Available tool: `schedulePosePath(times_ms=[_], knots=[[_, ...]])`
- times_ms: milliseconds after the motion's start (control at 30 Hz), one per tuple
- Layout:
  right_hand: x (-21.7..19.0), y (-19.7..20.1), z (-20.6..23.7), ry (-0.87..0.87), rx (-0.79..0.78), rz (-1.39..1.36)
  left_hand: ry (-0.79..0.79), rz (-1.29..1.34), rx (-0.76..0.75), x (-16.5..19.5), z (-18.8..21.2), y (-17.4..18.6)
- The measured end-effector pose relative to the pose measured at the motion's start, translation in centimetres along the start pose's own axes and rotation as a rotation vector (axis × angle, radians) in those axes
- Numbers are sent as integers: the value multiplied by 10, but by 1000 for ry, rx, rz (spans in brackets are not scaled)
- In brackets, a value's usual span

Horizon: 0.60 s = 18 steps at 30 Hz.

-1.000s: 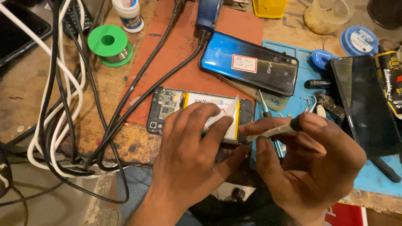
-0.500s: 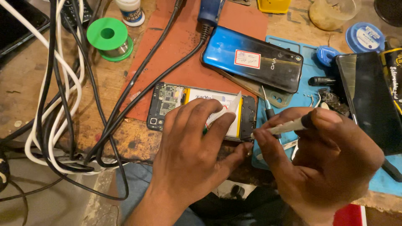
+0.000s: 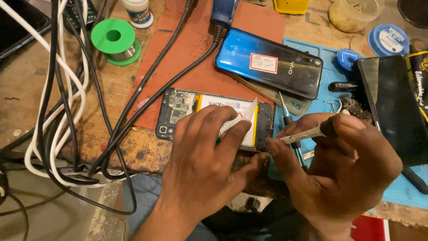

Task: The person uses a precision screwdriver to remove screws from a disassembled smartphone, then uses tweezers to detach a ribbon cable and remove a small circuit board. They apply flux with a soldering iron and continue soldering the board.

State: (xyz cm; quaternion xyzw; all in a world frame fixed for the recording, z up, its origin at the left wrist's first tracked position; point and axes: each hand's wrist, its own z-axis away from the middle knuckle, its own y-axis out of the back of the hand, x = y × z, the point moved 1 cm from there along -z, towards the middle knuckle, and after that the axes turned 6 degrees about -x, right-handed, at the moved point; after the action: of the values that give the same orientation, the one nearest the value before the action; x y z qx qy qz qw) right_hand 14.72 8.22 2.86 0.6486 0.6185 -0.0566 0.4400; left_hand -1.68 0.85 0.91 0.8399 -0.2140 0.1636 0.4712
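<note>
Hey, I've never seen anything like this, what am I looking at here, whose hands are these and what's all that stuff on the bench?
This is one picture from a camera worn on a person's head, looking down at their own two bare hands at a workbench. The left hand rests flat on an opened phone with its back off, so the circuit board and battery show. The right hand grips a thin white-handled tool, its tip at the phone's end. The phone lies on a reddish mat. Beside it sit a shiny blue back cover, a blue work mat, a dark phone at the right, a green solder spool and a tangle of black and white cables on the left.
</note>
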Motion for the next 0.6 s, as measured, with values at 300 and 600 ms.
schedulePosePath(times_ms=[300, 600], knots=[[-4, 1, -5, 89, -69, -107, 7, -14, 7, 1, 1, 0], [2, 4, -2, 77, -44, -98, 7, 2, -15, 0, 1, 0]])
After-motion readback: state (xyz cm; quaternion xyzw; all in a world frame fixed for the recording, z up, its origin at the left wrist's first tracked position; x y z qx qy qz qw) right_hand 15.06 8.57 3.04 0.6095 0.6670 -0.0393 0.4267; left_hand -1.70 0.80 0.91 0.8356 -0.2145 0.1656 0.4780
